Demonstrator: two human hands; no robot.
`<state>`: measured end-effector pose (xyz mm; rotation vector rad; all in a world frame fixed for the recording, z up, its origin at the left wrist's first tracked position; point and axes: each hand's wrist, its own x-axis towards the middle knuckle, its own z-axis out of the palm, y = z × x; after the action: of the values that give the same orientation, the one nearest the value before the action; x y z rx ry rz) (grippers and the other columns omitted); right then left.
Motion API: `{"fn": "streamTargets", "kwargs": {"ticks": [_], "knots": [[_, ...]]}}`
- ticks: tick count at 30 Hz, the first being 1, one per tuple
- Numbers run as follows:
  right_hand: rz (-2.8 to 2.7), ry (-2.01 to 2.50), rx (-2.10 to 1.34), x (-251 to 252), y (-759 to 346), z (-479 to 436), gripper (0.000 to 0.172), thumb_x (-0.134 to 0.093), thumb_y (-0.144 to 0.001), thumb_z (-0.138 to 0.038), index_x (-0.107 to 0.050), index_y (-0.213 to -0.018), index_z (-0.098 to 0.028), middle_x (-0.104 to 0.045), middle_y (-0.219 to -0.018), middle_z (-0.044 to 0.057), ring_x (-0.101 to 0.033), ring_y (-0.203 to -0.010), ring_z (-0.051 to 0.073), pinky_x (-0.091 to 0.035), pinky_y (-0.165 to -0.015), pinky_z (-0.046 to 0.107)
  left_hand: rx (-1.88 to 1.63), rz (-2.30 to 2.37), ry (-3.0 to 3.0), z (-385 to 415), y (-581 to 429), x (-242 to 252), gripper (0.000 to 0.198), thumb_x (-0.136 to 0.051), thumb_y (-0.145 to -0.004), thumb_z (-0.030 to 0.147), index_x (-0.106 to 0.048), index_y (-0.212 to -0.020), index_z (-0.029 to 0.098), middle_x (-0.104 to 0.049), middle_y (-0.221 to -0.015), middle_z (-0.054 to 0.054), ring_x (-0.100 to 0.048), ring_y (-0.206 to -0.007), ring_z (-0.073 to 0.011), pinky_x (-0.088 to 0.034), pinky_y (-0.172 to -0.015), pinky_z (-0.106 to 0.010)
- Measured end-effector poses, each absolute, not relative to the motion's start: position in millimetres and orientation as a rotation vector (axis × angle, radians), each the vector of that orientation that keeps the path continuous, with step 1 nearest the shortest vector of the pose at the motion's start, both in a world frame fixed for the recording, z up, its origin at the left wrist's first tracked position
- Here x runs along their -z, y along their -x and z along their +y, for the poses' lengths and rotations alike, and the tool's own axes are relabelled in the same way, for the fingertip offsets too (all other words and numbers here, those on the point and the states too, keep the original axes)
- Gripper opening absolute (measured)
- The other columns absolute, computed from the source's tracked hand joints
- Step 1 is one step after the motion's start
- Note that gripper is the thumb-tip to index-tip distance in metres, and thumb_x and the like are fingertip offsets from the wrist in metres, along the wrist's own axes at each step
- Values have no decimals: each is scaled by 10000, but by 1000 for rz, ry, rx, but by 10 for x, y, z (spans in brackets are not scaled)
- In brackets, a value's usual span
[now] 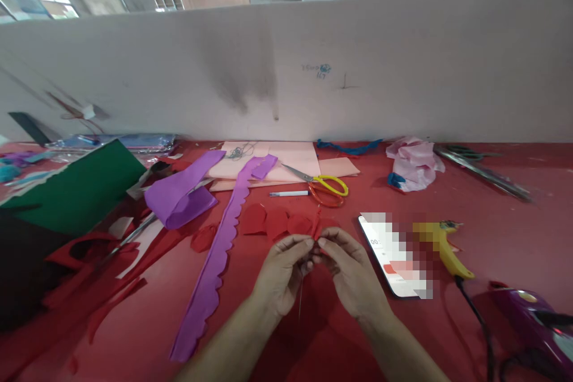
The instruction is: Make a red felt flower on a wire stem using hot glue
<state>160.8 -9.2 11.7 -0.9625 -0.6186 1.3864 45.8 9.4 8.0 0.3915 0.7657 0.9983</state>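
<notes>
1. Left hand [284,268]: thumb and fingers are drawn together in a pinch at the lower end of a small red piece [317,225]; the remaining fingers curl inward beneath.
2. Right hand [353,265]: thumb and forefinger close on the same piece from the other side, so that the fingertips of both hands nearly meet. How much of the piece lies within the grip is hidden.
3. The small red piece stands roughly upright above the fingertips, over the red table [147,334]. A thin stem [300,298] extends downward below the hands; whether it joins the piece cannot be told.
4. Beyond the hands, rounded red cut-outs [276,224] lie in a row, partly behind the fingertips.
5. To the left, a purple scalloped strip [217,262] runs obliquely across the table; farther left lies a folded purple band [163,197], near a green sheet [89,191].
6. Farther back, scissors [308,178] with one yellow and one orange handle lie with their blades over pale pink sheets [290,155]; a white pen [289,194] rests just in front of them.
7. To the right, a phone [389,262], partly masked by pixelation, lies near the right hand; beside it are a yellow tool with a black cord [447,250] and a dark purple device [523,316].
</notes>
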Motion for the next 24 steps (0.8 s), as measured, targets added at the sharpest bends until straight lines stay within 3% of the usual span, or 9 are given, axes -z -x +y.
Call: {"fn": "streamTargets", "kwargs": {"ticks": [15,24], "knots": [[-1034,1119,-1045,-8,-1620,-141,75,-606,-818,-239,-628,-890,-241,-616,-866,-3,-575,-799,138,-468,-735,264,-1120,904,-539,68,-487,-129,63,-738,-631,179,-695,-652,138,-654,-585,-2,-582,-539,-65,-414,-547,-158],[-1279,1201,-786,-80,-1609,-179,152,-533,-834,-181,-601,-959,-234,-588,-938,34,-585,-840,161,-501,-720,279,-1140,933,-582,69,-490,-95,83,-730,-639,208,-697,-666,136,-651,-608,-14,-570,-562,-77,-410,-563,-176]]}}
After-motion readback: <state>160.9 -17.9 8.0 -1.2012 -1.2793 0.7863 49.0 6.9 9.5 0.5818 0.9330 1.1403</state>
